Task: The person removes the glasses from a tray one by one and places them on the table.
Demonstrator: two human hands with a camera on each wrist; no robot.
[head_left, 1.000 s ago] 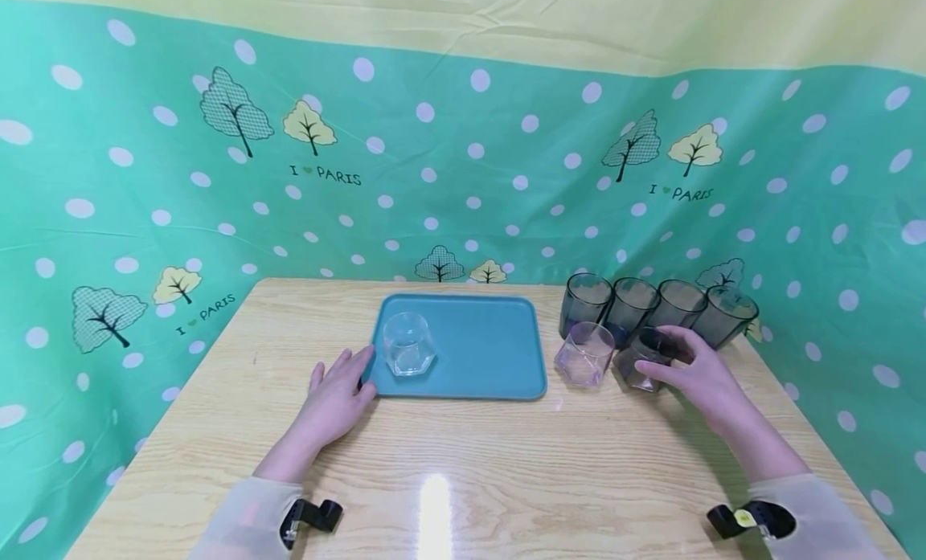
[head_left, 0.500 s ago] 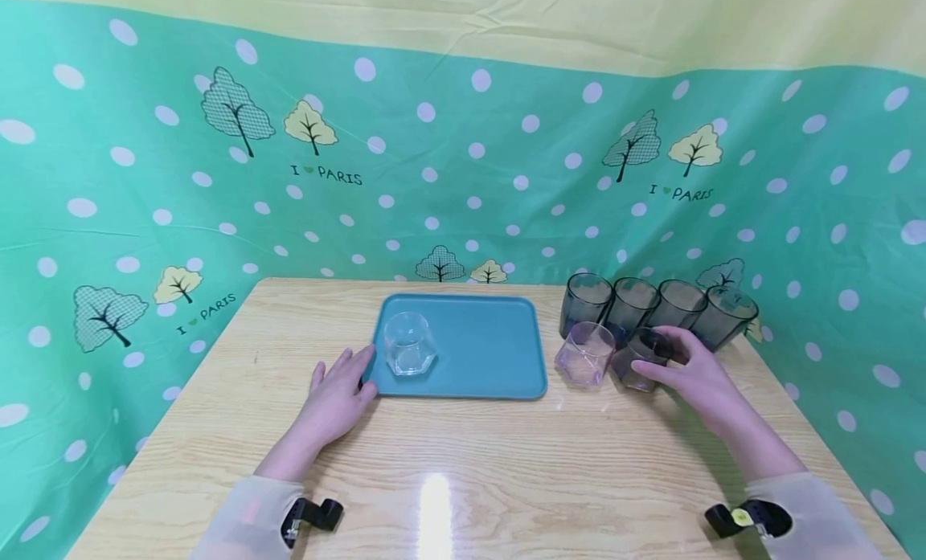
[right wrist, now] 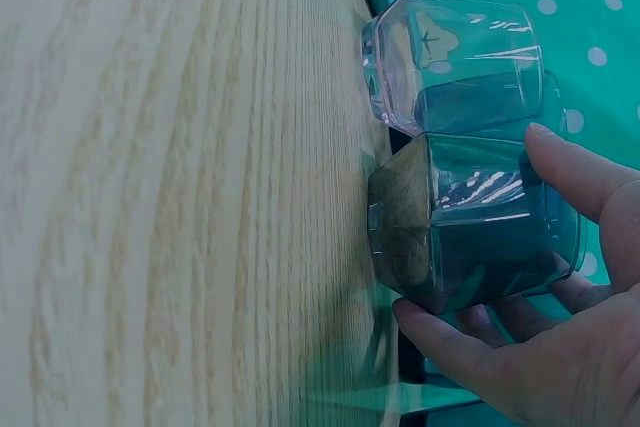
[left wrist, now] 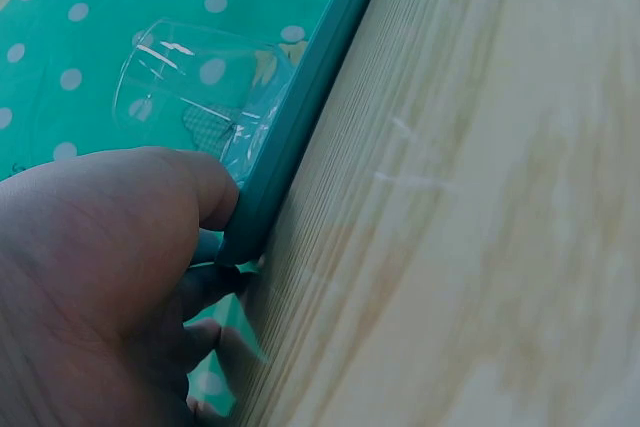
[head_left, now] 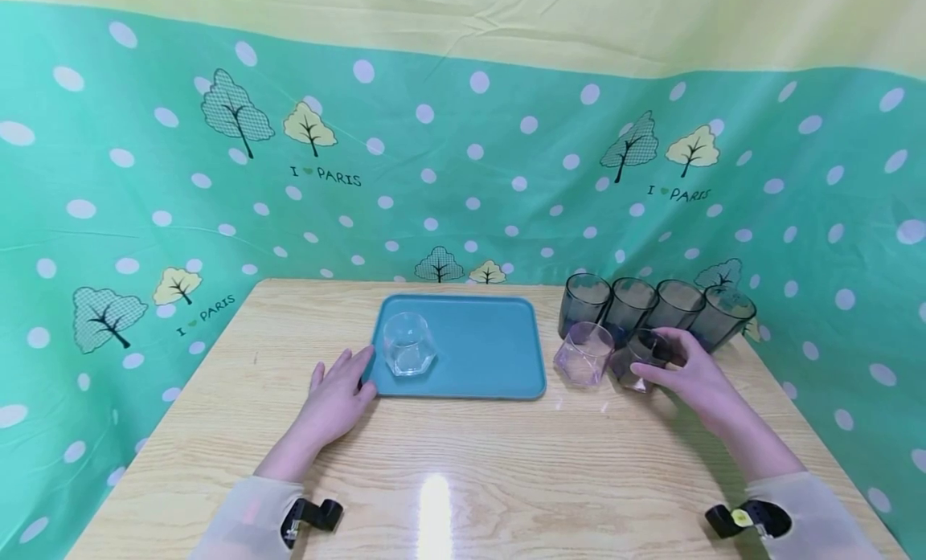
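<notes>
My right hand (head_left: 690, 379) grips a short, dark grey tinted glass (right wrist: 480, 222) with a faceted base. Its thumb lies on one side and its fingers on the other. The glass stands upright on the table, right beside a pale pink faceted glass (head_left: 584, 355). On the left, my left hand (head_left: 336, 399) rests at the near left corner of a blue tray (head_left: 492, 347). Its thumb touches the rim, and the other fingers are spread along the side. A clear faceted glass (head_left: 409, 347) stands upright on the tray's left part.
A row of several tall dark grey glasses (head_left: 680, 303) stands behind the pink glass and the held one, at the table's back right. The wooden table (head_left: 506, 480) runs back to a green dotted curtain (head_left: 492, 174).
My right hand and the dark grey glass have shifted very slightly left, toward the pink glass. The left hand, the tray and the clear glass stay where they were.
</notes>
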